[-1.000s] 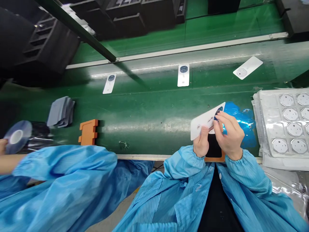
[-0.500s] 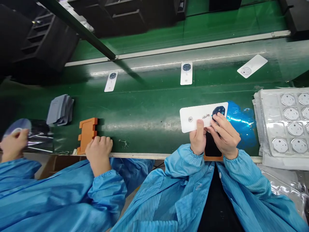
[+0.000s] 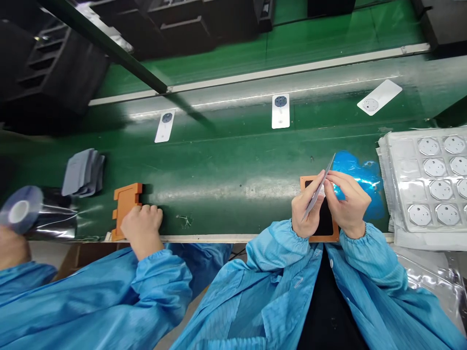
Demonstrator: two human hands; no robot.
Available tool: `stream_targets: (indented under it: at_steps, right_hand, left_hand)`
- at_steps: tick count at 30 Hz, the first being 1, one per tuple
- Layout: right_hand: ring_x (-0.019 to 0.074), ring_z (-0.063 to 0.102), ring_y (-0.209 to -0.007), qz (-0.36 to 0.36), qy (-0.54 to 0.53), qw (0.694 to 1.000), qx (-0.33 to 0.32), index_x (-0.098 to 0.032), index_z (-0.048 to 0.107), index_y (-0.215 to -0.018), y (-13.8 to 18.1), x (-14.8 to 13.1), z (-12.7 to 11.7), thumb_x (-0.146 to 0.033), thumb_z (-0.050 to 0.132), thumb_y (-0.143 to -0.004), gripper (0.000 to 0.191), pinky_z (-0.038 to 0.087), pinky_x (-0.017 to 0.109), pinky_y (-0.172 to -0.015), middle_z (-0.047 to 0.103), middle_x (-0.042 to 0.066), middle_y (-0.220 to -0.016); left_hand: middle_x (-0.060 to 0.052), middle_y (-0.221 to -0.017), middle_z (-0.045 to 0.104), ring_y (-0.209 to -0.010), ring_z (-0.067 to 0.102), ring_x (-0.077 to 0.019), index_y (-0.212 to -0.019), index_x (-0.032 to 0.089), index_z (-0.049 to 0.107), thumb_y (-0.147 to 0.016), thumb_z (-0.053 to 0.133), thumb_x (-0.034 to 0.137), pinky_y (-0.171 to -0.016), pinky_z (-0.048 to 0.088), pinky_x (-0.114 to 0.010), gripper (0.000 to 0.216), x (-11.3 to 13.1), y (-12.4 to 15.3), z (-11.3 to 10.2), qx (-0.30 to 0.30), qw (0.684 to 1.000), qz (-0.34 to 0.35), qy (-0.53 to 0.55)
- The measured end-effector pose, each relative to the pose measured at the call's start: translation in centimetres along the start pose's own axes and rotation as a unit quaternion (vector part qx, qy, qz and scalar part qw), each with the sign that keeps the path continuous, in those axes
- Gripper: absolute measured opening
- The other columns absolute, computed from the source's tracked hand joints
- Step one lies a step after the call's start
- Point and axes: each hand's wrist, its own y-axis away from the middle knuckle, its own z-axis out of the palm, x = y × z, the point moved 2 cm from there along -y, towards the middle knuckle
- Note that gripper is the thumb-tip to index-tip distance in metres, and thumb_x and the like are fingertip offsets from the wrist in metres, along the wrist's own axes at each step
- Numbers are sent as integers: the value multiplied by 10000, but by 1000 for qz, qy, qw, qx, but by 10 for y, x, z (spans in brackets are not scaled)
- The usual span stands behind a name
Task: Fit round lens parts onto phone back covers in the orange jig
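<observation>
My left hand (image 3: 305,214) and right hand (image 3: 349,206) are pinched on the card (image 3: 321,187), held edge-on just above the jig (image 3: 305,182) at the near table (image 3: 226,165) edge, I think to reach its other face.

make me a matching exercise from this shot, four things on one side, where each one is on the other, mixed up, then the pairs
Things:
1. white panel
2. blue film
3. grey pads
4. clear tray

Places:
A. far right, holding round parts
B. left part of the green belt, near a co-worker's orange jig
C. edge-on between left hand and right hand
D. flat on the belt, just beyond the right hand

Pairs: 1-C; 2-D; 3-B; 4-A
</observation>
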Motion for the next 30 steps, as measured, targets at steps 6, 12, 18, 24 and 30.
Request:
stream_targets:
  at_steps: [6, 12, 18, 24, 30]
  right_hand:
    - [215, 769, -921, 8, 10, 1000, -9, -233, 759, -990, -1, -1, -2, -216, 616, -975, 144, 641, 347, -852, 794, 72, -1020]
    - [206, 766, -922, -10, -4, 1000, -3, -219, 751, -998, -2, 0, -3, -165, 630, -957, 138, 633, 329, -844, 793, 79, -1033]
    - [204, 765, -903, 7, 11, 1000, -15, -232, 750, -963, -3, -1, -4, -210, 619, -976, 134, 634, 334, -831, 793, 65, -1010]
    - [205, 765, -916, 2, -5, 1000, -10, -224, 755, -980, -4, 0, -5, -203, 631, -964, 127, 631, 328, -846, 793, 70, -1018]
    - [203, 766, -900, 7, -4, 1000, -7, -213, 750, -946, -4, 2, -5, -195, 640, -958, 113, 634, 333, -834, 796, 72, -990]
  left_hand:
    - [-58, -1385, 681, -1291, 642, -291, -1394, 284, 653, -1003, 549, 485, -1162, 496, -438, 452, 2, -1, 1, -20, 999, 26, -17]
    - [-84, -1366, 691, -1285, 647, -309, -1337, 258, 699, -957, 614, 526, -1167, 488, -455, 472, 1, -1, 1, -9, 1000, 10, 12]
    - [-78, -1335, 709, -1285, 646, -314, -1326, 266, 707, -954, 613, 535, -1177, 481, -471, 468, -1, -1, 0, -2, 1000, 0, 20]
    - [-73, -1354, 700, -1286, 649, -297, -1353, 259, 688, -987, 579, 495, -1173, 491, -443, 449, -4, -1, 0, -11, 1000, 23, 1]
    - [-89, -1417, 658, -1301, 640, -280, -1428, 224, 621, -1042, 477, 475, -1153, 514, -424, 483, -7, -3, 0, -43, 996, 64, -38]
